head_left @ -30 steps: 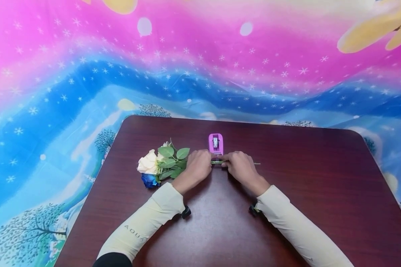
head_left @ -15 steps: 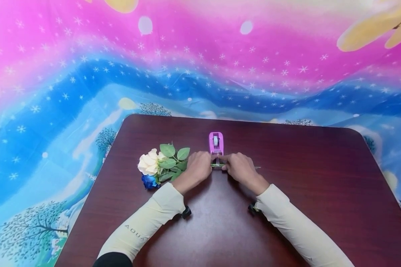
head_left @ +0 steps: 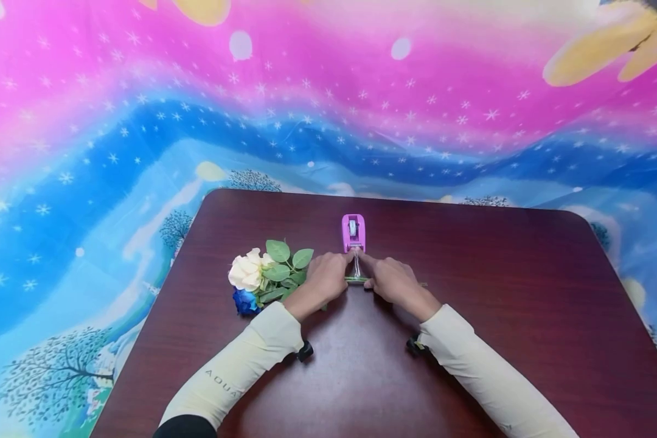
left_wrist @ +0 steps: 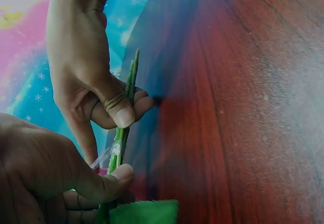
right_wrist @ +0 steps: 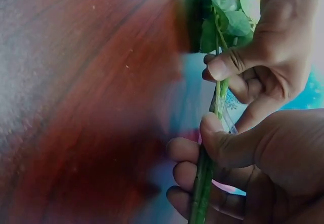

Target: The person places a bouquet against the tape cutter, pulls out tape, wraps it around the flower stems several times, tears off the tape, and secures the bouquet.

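A pink tape dispenser (head_left: pixel 353 234) with a roll of clear tape stands beyond both hands. From it a strip of clear tape (head_left: pixel 356 264) runs to the green flower stems (head_left: pixel 356 279). My left hand (head_left: pixel 324 277) pinches the stems below the leaves, thumb on the near side. My right hand (head_left: pixel 394 281) pinches them farther toward the cut ends (left_wrist: pixel 133 72). Tape clings to the stems between the two thumbs in the left wrist view. A cream rose (head_left: pixel 246 271) and a blue rose (head_left: pixel 246 301) lie left of my left hand, with green leaves (head_left: pixel 277 272).
The bouquet and dispenser are over a dark reddish-brown table (head_left: pixel 498 292) with rounded far corners. Behind it hangs a pink and blue cloth (head_left: pixel 328 140) printed with snowflakes and trees.
Both hands and the stems have shifted slightly toward the body, and a longer strip of tape shows between dispenser and stems. The flowers moved a little with them.
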A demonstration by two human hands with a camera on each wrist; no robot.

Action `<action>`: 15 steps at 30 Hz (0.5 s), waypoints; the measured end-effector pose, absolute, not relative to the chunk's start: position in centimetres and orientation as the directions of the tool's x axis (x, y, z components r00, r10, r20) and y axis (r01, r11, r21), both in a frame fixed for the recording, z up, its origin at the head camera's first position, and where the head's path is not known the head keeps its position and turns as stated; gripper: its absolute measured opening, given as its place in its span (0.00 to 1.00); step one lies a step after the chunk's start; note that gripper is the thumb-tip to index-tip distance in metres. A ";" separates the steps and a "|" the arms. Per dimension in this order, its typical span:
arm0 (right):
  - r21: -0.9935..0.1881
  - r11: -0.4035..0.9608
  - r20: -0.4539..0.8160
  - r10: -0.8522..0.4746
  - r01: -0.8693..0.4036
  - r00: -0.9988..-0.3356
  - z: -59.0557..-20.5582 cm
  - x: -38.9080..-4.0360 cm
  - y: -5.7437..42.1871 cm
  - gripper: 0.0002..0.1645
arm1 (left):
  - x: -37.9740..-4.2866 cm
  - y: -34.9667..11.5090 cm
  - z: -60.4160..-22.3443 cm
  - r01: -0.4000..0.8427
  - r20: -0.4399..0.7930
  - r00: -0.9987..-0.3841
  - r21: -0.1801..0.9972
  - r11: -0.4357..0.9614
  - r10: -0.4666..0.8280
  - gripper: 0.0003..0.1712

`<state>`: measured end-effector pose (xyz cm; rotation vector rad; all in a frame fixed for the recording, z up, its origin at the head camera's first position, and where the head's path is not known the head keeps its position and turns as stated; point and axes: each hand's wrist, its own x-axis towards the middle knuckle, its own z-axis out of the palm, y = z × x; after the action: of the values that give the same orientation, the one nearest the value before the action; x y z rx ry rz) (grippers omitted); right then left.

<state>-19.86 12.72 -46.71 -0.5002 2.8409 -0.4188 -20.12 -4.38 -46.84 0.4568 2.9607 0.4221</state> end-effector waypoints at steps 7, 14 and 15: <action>-0.318 0.898 -0.064 -0.342 -0.305 -0.938 -46.3 -19.8 13.1 0.08 | -19.8 -4.6 -45.9 0.345 0.024 -0.935 0.300 0.890 0.354 0.19; -0.290 0.899 0.073 -0.321 -0.328 -0.944 -45.6 -19.0 13.3 0.06 | -19.3 -4.9 -45.2 0.398 0.124 -0.917 0.240 0.886 0.378 0.08; -0.283 0.900 0.091 -0.320 -0.333 -0.943 -45.5 -18.9 13.3 0.06 | -19.2 -4.9 -45.2 0.400 0.134 -0.916 0.231 0.887 0.378 0.07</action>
<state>-18.91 13.30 -45.49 -0.5336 3.1024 -0.4739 -19.19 -4.92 -45.16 0.6472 3.1340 0.4125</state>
